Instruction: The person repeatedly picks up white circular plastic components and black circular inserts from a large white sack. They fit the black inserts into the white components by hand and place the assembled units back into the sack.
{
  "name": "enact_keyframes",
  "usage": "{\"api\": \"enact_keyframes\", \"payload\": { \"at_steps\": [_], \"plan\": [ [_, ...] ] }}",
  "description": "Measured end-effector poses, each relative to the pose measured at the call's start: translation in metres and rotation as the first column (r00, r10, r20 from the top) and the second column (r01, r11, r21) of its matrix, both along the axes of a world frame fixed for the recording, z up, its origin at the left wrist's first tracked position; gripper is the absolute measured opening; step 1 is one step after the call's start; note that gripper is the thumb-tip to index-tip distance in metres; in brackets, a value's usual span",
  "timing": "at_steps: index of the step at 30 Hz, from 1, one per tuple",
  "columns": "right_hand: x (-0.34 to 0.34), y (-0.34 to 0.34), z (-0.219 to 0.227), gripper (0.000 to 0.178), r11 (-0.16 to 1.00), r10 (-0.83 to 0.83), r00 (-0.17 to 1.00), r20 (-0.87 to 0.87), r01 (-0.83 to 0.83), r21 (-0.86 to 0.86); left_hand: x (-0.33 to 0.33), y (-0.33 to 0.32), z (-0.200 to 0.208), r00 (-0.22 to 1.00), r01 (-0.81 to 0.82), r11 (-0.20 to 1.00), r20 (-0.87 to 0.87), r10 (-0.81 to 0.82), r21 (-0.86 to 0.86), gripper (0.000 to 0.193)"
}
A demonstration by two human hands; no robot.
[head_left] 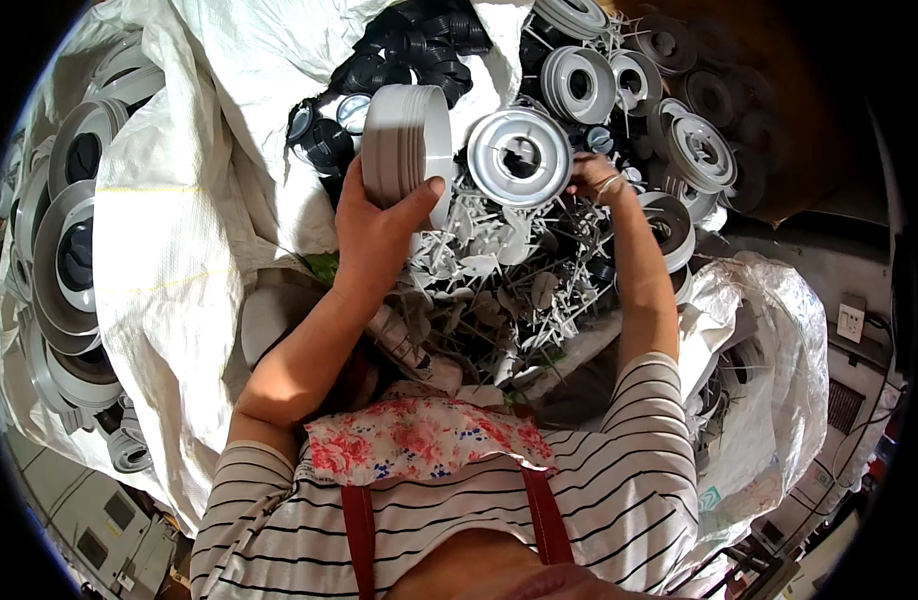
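Note:
My left hand [379, 225] grips a wide grey plastic ring [407, 150] with a ribbed outer wall, held tilted on its side, my thumb over its near edge. To its right is a round light-grey plastic part [520, 158] with a stepped rim and a hole in its middle. At that part's right rim is my right hand [595, 180], its fingers curled. Whether they hold the rim or something small beside it is hidden. Below both hands spreads a heap of thin grey plastic sprues and scraps [509, 260].
Black plastic caps [409, 50] are piled at the far side. More grey round parts [579, 85] are heaped to the right. A large white woven sack [169, 230] stands at left, beside stacked grey rings [74, 250]. A translucent plastic bag [769, 370] is at right.

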State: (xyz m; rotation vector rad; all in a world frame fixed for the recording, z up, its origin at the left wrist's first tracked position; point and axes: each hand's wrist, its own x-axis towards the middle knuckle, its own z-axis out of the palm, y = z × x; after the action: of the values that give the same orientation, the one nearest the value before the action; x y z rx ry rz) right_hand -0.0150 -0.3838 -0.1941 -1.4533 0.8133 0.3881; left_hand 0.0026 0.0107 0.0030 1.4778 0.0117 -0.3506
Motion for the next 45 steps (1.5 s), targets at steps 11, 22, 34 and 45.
{"api": "enact_keyframes", "payload": {
  "at_steps": [11, 22, 34, 45],
  "plan": [
    [-0.081, 0.103, 0.103, 0.031, 0.444, 0.732, 0.67, -0.122, -0.605, -0.661, -0.021, -0.009, -0.042, 0.751, 0.641, 0.767, -0.229, -0.619, 0.028, 0.037],
    [-0.133, 0.193, 0.198, 0.024, 0.498, 0.657, 0.714, 0.242, -0.17, -0.85, -0.054, -0.02, -0.021, 0.731, 0.324, 0.722, -0.323, -0.601, -0.611, 0.031],
    [-0.13, 0.215, 0.238, 0.075, 0.286, 0.77, 0.636, 0.057, -0.263, -0.922, -0.053, -0.006, -0.028, 0.644, 0.527, 0.594, -0.171, -0.745, -0.608, 0.041],
    [-0.135, 0.213, 0.238, 0.074, 0.283, 0.823, 0.561, 0.089, -0.269, -0.921, -0.055, -0.002, -0.027, 0.588, 0.42, 0.527, -0.221, -0.778, -0.738, 0.042]
  ]
}}
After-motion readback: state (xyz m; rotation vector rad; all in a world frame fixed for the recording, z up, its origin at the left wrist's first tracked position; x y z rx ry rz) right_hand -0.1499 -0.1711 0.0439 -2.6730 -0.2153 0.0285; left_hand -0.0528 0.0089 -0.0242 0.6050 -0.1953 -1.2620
